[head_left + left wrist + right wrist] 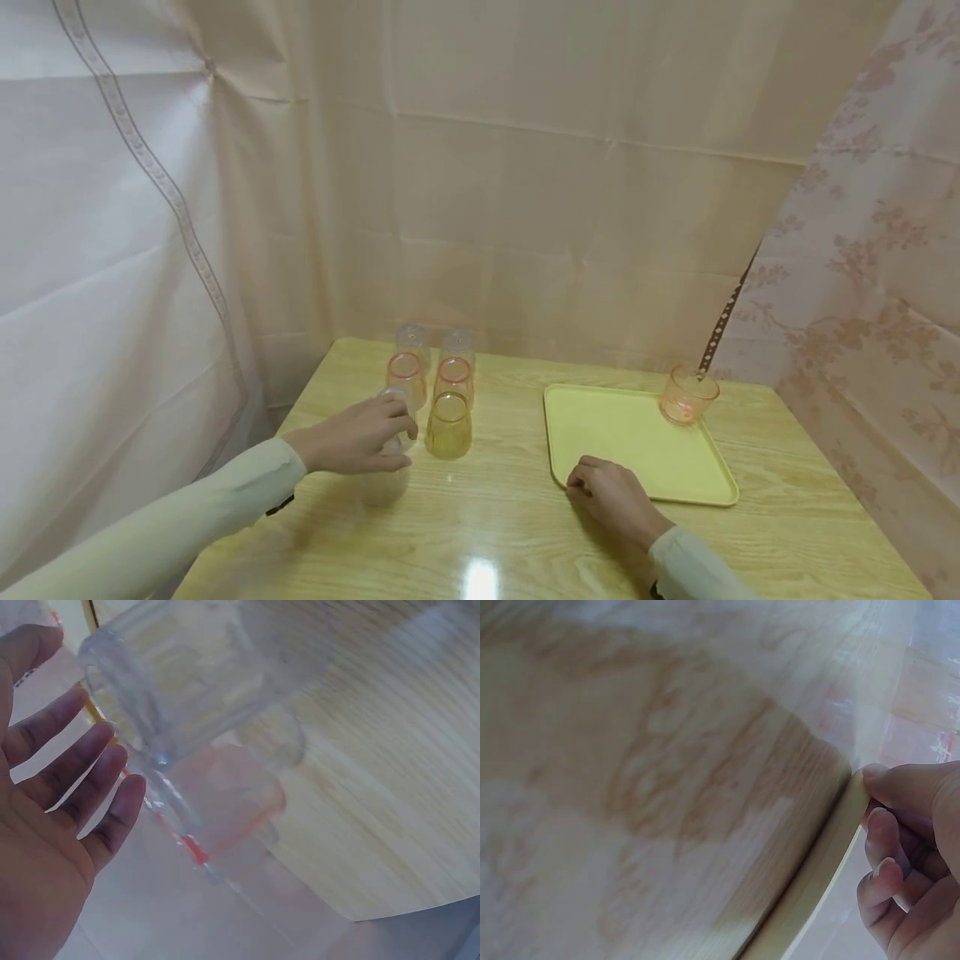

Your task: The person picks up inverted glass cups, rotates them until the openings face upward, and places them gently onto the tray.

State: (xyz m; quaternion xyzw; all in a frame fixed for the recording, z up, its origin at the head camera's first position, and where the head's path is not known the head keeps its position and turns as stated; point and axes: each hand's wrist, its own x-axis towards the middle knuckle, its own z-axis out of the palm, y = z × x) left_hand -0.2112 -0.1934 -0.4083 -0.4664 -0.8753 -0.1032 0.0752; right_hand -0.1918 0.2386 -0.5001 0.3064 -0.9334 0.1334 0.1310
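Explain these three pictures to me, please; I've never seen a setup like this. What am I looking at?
There is no robot here, only a person's two bare hands. The wide picture comes from a camera worn on the head; the other two come from cameras on the left and right wrists. On the wood-grain table stand a yellow tumbler, two pink tumblers and, behind, two clear tumblers. Further right lies a yellow tray with a peach tumbler at its far right corner. The left hand is at another clear tumbler, fingers fairly straight; whether it touches is hard to tell. The right hand pinches the tray's near left corner.
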